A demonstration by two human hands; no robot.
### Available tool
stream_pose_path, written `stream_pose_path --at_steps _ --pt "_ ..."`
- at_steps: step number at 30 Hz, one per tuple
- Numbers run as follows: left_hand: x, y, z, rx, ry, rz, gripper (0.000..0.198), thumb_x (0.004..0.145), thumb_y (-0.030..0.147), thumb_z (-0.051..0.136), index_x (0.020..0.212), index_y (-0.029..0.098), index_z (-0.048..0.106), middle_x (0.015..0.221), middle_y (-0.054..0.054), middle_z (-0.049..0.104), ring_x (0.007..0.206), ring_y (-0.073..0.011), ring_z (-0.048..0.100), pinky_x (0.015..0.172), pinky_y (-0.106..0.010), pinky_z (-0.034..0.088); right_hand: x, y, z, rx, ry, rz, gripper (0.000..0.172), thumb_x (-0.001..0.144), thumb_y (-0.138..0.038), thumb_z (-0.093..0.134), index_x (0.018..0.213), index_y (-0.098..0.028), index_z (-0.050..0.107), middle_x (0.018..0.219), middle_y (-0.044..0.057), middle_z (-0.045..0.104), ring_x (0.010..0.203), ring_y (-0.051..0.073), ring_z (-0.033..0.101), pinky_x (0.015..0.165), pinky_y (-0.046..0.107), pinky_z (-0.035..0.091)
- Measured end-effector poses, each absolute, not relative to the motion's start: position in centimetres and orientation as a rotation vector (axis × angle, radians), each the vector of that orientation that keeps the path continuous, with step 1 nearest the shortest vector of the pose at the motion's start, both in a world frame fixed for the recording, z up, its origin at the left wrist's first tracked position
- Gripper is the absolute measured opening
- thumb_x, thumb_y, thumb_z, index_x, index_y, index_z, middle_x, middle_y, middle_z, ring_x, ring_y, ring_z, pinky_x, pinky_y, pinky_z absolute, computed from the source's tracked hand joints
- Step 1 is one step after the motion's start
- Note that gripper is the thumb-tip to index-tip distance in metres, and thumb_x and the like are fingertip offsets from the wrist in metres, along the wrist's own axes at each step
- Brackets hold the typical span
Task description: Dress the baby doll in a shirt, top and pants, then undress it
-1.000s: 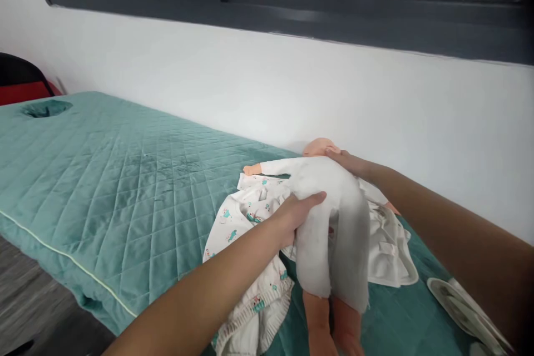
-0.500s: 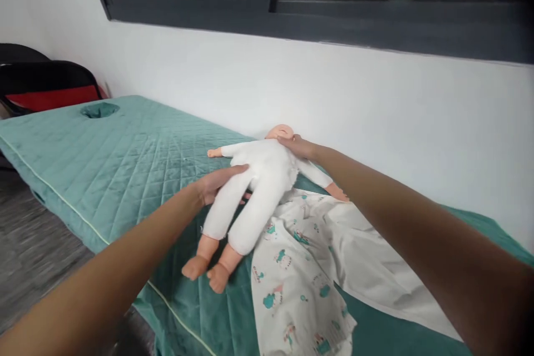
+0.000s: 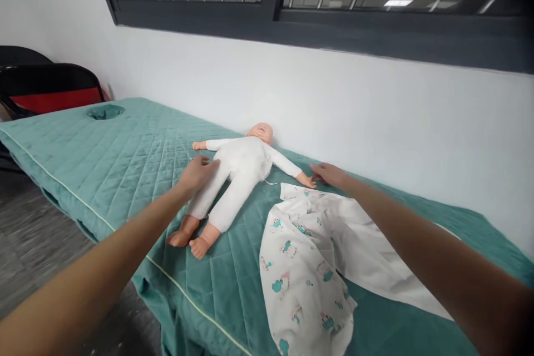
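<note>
A baby doll (image 3: 246,154) with a white cloth body lies on its back on the bed, arms spread, head toward the wall and feet toward me. My left hand (image 3: 197,176) is beside the doll's hip, fingers loosely bent and apart; whether the fingertips still touch the cloth I cannot tell. Close to the doll's outstretched hand at the right, my right hand (image 3: 330,174) is open and holds nothing. Below it lies a white printed garment (image 3: 306,258) with small green and pink figures, one part of it plain white and partly behind my right forearm.
The bed (image 3: 137,164) has a green quilted cover and a face hole (image 3: 105,112) at its far left end. Behind it stands a white wall (image 3: 359,105) under a dark window frame (image 3: 200,18). Black and red folded chairs (image 3: 54,92) are at the far left.
The doll has shifted left and now lies flat, apart from the garment. My right hand has left the doll's shoulder and moved right and down; my left hand has loosened from its hip.
</note>
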State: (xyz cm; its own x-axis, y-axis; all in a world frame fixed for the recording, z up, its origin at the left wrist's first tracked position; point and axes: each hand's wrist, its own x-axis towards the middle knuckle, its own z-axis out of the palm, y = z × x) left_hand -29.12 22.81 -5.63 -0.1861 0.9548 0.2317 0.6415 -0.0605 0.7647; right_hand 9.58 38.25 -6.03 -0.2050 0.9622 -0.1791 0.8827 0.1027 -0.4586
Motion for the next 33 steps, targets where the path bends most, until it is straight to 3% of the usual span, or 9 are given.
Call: stream_pose_path --at_steps 2,4,8,11,19,23,27,29,33 --pt "-26.7 21.2 -4.8 1.656 2.105 1.289 0.034 0.091 0.04 0.049 0.108 0.012 0.057 0.106 -0.014 0.066 0.099 -0.0247 0.061 0.088 -0.038 0.046 14.1 35.6 -6.1 -2.07 -2.204 0.55 0.059 0.089 -0.066 0.041 0.091 -0.013 0.066 0.094 0.019 0.07 0.089 0.034 0.064 0.081 0.045 0.046" --pt "-23.1 19.0 -4.3 1.763 2.04 1.249 0.029 0.092 0.037 0.047 0.108 0.017 0.06 0.102 -0.01 0.068 0.095 -0.0228 0.063 0.088 -0.036 0.046 17.7 32.8 -6.0 -2.177 -2.243 0.43 0.052 0.09 -0.059 0.045 0.093 -0.012 0.067 0.101 0.02 0.069 0.095 0.035 0.063 0.084 0.044 0.045" --pt "-15.5 15.3 -5.4 2.109 1.771 0.391 0.049 0.086 0.06 0.052 0.106 0.017 0.062 0.106 -0.015 0.069 0.095 -0.0302 0.066 0.082 -0.037 0.047 21.5 27.9 -4.6 -2.263 -2.359 0.211 0.038 0.088 -0.043 0.057 0.109 -0.013 0.067 0.119 0.021 0.065 0.11 0.035 0.059 0.089 0.043 0.043" --pt "-11.7 13.8 -6.9 2.07 1.724 0.218 0.064 0.076 0.064 0.061 0.117 0.014 0.058 0.12 -0.019 0.064 0.104 -0.0343 0.064 0.083 -0.038 0.048 21.9 25.1 -2.3 -2.264 -2.412 0.027 0.032 0.093 -0.034 0.05 0.112 -0.015 0.066 0.118 0.02 0.066 0.108 0.033 0.06 0.087 0.044 0.043" --pt "-5.4 8.7 -3.2 2.25 1.262 0.542 0.019 0.079 0.023 0.057 0.096 0.017 0.063 0.099 -0.006 0.068 0.093 -0.0201 0.063 0.083 -0.029 0.047 21.3 17.1 4.2 -2.023 -2.471 -0.276 0.038 0.099 -0.041 0.031 0.114 -0.025 0.062 0.111 0.012 0.07 0.099 0.028 0.064 0.079 0.037 0.044" --pt "-1.7 6.2 0.0 2.44 0.85 0.935 0.021 0.075 0.01 0.054 0.092 0.018 0.064 0.104 -0.005 0.064 0.103 -0.0197 0.059 0.091 -0.03 0.046 21.5 11.5 6.6 -1.776 -2.5 -0.303 0.037 0.1 -0.04 0.031 0.12 -0.031 0.061 0.118 0.004 0.07 0.104 0.024 0.063 0.08 0.032 0.042" --pt "1.8 4.7 1.8 2.545 0.849 1.242 0.027 0.073 0.006 0.055 0.095 0.019 0.066 0.142 -0.01 0.042 0.132 -0.0275 0.041 0.109 -0.041 0.037 21.7 5.2 8.8 -1.503 -2.504 -0.201 0.032 0.099 -0.035 0.038 0.115 -0.031 0.066 0.107 -0.001 0.073 0.092 0.018 0.066 0.073 0.026 0.041" --pt "3.1 3.8 2.4 2.596 0.855 1.224 0.03 0.075 0.007 0.054 0.101 0.02 0.065 0.144 -0.01 0.039 0.129 -0.0275 0.044 0.106 -0.042 0.04 21.9 2.4 9.8 -1.422 -2.507 -0.223 0.031 0.098 -0.032 0.041 0.117 -0.032 0.066 0.103 -0.001 0.073 0.087 0.017 0.065 0.07 0.025 0.04" --pt "4.2 1.1 3.8 2.753 0.939 1.111 0.034 0.08 0.007 0.045 0.107 0.022 0.06 0.122 -0.007 0.056 0.1 -0.0201 0.059 0.083 -0.032 0.049 22.9 -2.7 11.9 -1.381 -2.498 -0.331 0.031 0.099 -0.033 0.042 0.117 -0.029 0.067 0.101 0.002 0.072 0.086 0.017 0.064 0.07 0.026 0.04"
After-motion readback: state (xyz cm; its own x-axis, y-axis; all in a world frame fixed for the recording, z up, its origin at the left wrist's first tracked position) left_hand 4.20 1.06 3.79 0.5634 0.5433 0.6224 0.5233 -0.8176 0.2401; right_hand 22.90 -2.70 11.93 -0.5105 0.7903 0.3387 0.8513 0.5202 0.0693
